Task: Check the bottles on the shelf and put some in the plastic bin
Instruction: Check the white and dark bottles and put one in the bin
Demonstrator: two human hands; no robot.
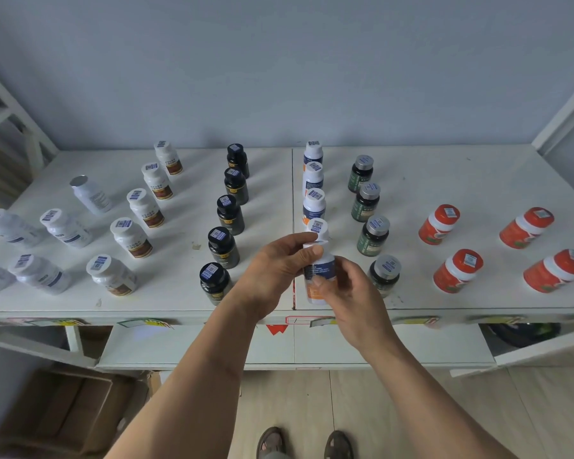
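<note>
A white bottle with a blue and orange label (318,270) is held upright over the front edge of the white shelf (444,180). My left hand (279,263) grips its neck just under the cap. Around its lower part closes my right hand (345,289). Behind it stand three more bottles of the same kind (314,203) in a row. Columns of other bottles fill the shelf: white with brown labels (131,236), black (224,246), dark green with silver caps (375,235), and orange-red (439,223). No plastic bin is in view.
White bottles with pale labels (65,226) stand at the far left, one without a code sticker (90,193). Below the shelf are a lower white board (212,346), a cardboard box (63,412) on the floor at left, and my feet (304,443). White frame posts rise at both sides.
</note>
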